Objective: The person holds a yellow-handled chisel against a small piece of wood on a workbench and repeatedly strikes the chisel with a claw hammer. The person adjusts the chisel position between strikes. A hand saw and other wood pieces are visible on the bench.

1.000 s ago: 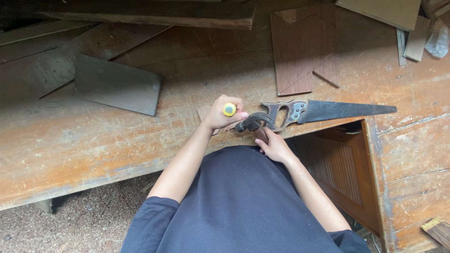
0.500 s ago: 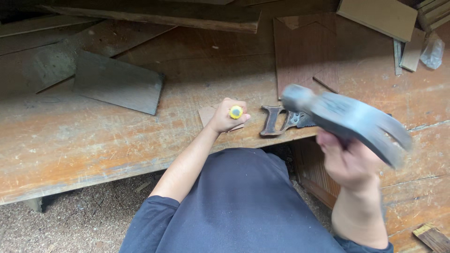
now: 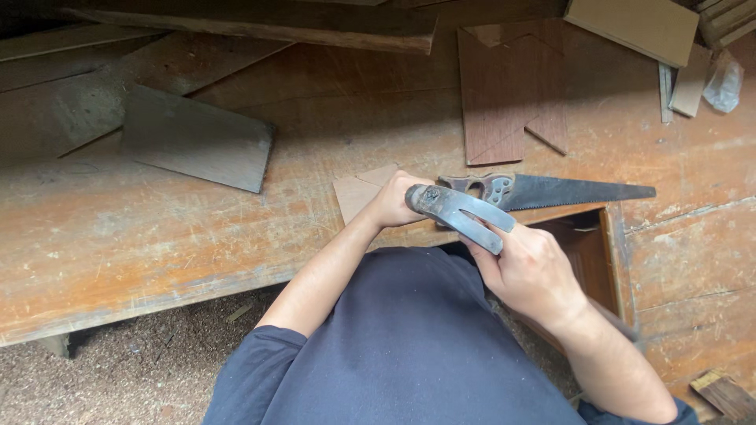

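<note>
Hammer (image 3: 461,214) has come down since the raised swing half a second ago; its head now sits right at my left fist. Right hand (image 3: 529,271) closed around the hammer just below the head, claws pointing back toward me. Left hand (image 3: 394,201) curled shut on something small at the near edge of the workbench (image 3: 157,236), over a small wood offcut (image 3: 358,193); what it pinches is hidden now. Handsaw (image 3: 543,191) lies just beyond, blade running right. Risk: hammer face is touching close to my knuckles; a glancing strike would catch fingers or skid the offcut off the edge.
</note>
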